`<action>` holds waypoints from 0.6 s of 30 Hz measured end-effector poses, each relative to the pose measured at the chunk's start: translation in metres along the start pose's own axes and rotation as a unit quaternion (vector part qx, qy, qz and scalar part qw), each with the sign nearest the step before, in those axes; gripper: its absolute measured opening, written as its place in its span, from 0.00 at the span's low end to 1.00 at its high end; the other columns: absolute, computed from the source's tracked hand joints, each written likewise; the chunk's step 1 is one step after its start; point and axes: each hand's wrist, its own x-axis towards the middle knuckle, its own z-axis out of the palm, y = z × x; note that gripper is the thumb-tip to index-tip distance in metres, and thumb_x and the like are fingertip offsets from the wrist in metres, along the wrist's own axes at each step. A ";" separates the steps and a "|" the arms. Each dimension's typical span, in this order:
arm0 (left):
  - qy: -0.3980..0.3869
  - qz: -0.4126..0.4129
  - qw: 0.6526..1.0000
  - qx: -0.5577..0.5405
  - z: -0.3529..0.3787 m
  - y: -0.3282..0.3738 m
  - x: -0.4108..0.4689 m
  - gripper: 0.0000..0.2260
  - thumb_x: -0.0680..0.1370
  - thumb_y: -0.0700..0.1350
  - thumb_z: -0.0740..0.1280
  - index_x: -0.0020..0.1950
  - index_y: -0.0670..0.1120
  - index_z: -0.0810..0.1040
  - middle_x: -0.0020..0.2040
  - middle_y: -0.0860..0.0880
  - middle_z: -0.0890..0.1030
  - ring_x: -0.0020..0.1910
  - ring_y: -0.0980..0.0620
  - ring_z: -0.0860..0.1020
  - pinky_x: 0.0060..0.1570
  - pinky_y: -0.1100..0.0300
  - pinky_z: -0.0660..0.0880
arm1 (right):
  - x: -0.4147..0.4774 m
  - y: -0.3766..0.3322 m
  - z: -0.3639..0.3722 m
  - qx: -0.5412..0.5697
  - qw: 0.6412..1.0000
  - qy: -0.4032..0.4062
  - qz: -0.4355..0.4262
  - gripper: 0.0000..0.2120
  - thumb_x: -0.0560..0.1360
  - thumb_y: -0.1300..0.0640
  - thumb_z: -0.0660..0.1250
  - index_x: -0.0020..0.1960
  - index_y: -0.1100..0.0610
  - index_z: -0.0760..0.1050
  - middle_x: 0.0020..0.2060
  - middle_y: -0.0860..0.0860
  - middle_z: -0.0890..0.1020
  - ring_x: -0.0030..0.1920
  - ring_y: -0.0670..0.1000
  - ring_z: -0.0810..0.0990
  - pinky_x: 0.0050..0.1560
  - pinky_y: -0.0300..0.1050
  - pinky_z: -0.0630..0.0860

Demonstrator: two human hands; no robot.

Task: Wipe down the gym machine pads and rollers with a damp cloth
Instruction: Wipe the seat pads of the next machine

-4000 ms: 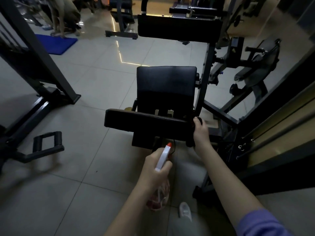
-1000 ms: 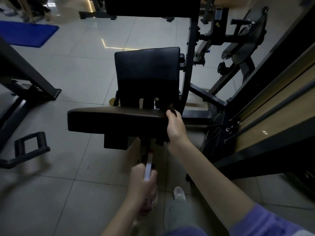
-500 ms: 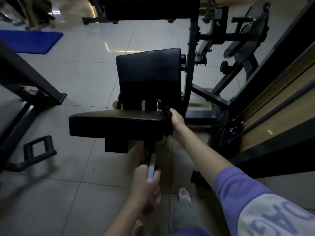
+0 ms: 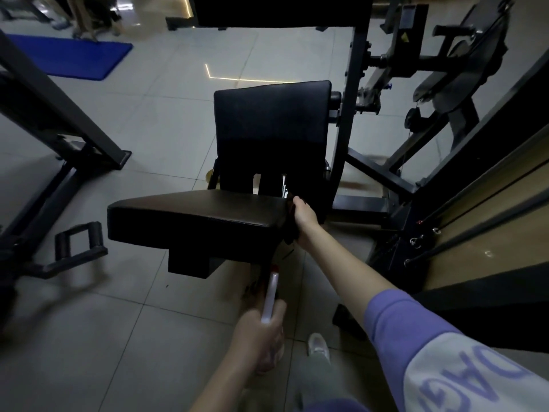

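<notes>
Closely beside the frame post (image 4: 344, 138), right hand (image 4: 304, 218) clamps cloth (image 4: 288, 233) on pad (image 4: 193, 215); left hand (image 4: 258, 337) grips bottle (image 4: 270, 295).

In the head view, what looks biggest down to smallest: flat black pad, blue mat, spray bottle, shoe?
1. Flat black pad, largest.
2. Blue mat, though it lies farther off.
3. Spray bottle, partly hidden in the left hand.
4. Shoe, smallest.

The seat pad (image 4: 202, 215) is smooth black leather-look upholstery with a dull sheen. The back pad (image 4: 271, 114) behind it looks matt. The frame (image 4: 353, 84) at right is black painted metal. The floor tiles (image 4: 166, 120) are pale and glossy. The spray bottle (image 4: 269, 295) has a smooth white plastic head. The cloth (image 4: 287, 233) is dark, soft fabric. The far-left mat (image 4: 68, 55) is matt blue.
</notes>
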 end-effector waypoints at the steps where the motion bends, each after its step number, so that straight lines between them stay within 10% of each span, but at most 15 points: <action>1: 0.000 -0.021 1.000 -0.006 0.001 -0.004 0.004 0.21 0.80 0.46 0.64 0.29 0.42 0.65 0.12 0.53 0.63 0.12 0.59 0.65 0.15 0.70 0.57 | 0.004 0.001 0.000 -0.004 1.000 0.000 0.001 0.20 0.81 0.49 0.54 0.70 0.57 0.65 0.58 0.56 0.75 0.59 0.59 0.75 0.62 0.57 0.72; 8: -0.031 -0.050 0.997 0.050 0.007 -0.010 0.014 0.18 0.80 0.55 0.62 0.34 0.51 0.63 0.17 0.55 0.70 0.17 0.60 0.70 0.21 0.70 0.68 | 0.014 0.005 -0.014 -0.030 0.998 -0.052 0.010 0.17 0.81 0.49 0.55 0.64 0.58 0.69 0.53 0.57 0.78 0.53 0.58 0.78 0.46 0.49 0.76; 11: 0.015 0.075 0.990 0.120 0.010 -0.003 0.023 0.07 0.79 0.53 0.59 0.47 0.53 0.73 0.43 0.47 0.78 0.33 0.64 0.77 0.40 0.68 0.75 | 0.007 0.006 -0.022 -0.033 0.996 -0.076 0.014 0.13 0.81 0.52 0.55 0.58 0.58 0.71 0.44 0.54 0.78 0.42 0.53 0.78 0.35 0.44 0.73; 14: -0.020 0.182 0.954 0.238 0.005 -0.013 0.042 0.36 0.68 0.62 0.51 0.74 0.50 0.67 0.68 0.44 0.74 0.64 0.46 0.74 0.61 0.58 0.71 | 0.002 0.009 -0.023 -0.023 0.997 -0.078 0.012 0.12 0.81 0.51 0.55 0.58 0.57 0.71 0.49 0.55 0.79 0.47 0.54 0.79 0.40 0.45 0.75; 18: -0.052 0.242 0.939 0.237 0.001 -0.011 0.053 0.36 0.69 0.61 0.51 0.76 0.48 0.63 0.71 0.45 0.71 0.68 0.46 0.71 0.64 0.61 0.66 | 0.010 0.008 -0.016 -0.019 0.999 -0.044 -0.007 0.09 0.82 0.52 0.55 0.56 0.56 0.70 0.50 0.55 0.78 0.55 0.57 0.78 0.54 0.50 0.75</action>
